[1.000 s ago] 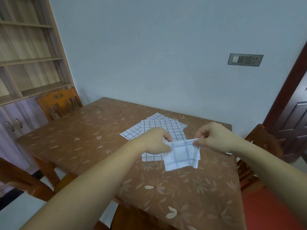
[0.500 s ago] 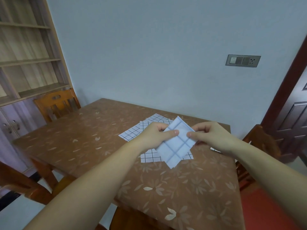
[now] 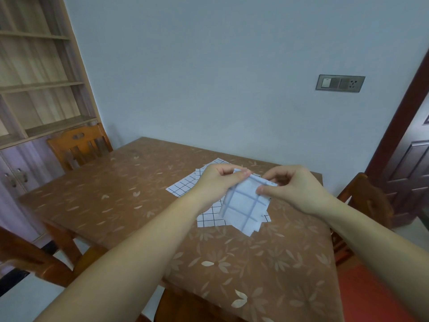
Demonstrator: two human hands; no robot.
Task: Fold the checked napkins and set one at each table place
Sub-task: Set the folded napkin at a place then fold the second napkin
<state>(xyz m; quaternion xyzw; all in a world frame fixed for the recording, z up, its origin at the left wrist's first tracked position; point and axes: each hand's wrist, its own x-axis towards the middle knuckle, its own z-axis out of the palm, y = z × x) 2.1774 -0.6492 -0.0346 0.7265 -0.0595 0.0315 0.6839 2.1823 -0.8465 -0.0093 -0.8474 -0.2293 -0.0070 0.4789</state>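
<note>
Checked pale-blue cloth napkin, folded small, is off the table and held above the loose pile of flat checked napkins on the brown leaf-patterned table. Over the last second you have turned it from hanging square to slanted, with its lower corner pointing down. I judge the fold unfinished and no place set yet. Your left hand pinches its top corner, thumb against curled fingers. Your right hand pinches the right edge. Both forearms reach forward.
</note>
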